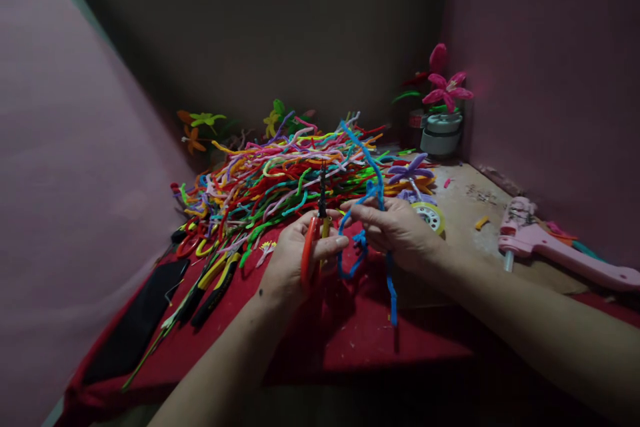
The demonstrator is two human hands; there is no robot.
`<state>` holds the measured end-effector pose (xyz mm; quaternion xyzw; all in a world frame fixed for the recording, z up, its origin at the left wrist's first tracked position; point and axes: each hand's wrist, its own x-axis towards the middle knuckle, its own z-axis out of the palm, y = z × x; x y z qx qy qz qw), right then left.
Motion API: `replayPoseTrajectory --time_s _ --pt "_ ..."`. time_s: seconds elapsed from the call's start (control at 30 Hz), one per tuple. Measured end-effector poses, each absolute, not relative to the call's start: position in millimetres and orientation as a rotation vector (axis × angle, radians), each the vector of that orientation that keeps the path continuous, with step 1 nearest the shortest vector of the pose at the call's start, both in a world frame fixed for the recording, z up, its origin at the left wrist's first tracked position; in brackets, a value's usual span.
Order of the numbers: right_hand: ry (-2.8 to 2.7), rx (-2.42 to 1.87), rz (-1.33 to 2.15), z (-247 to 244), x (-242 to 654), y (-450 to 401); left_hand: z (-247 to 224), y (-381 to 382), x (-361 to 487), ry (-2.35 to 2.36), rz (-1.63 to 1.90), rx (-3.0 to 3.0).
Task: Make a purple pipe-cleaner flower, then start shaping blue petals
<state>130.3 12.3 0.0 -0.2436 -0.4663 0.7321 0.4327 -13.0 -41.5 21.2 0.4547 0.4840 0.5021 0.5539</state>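
Note:
My left hand [293,257] is closed around the red handle of a cutting tool [310,250], whose dark tip points up and away. In my right hand [400,230] are blue fuzzy stems [367,155], pinched between thumb and fingers. One blue stem runs up to the left above the hand, one end hangs down below it, and a curved loop reaches toward my left thumb. A small blue knotted piece [360,239] sits beside the loop. Both hands are close together over the red cloth [345,340].
Behind the hands lies a large pile of coloured stems [285,180]. At left are pliers [217,290] and a black phone-like slab [135,320]. A tape roll [430,217], pink tool [565,250], purple flower [410,170] and potted pink flower [449,90] are at right.

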Motion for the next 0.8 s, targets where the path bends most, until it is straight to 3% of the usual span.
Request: replayPoseTrajectory --time_s 0.8 --pt "-1.126 -0.627 1.871 1.1 127.2 10.1 16.3 -42.7 -9.8 1.267 1.299 1.278"
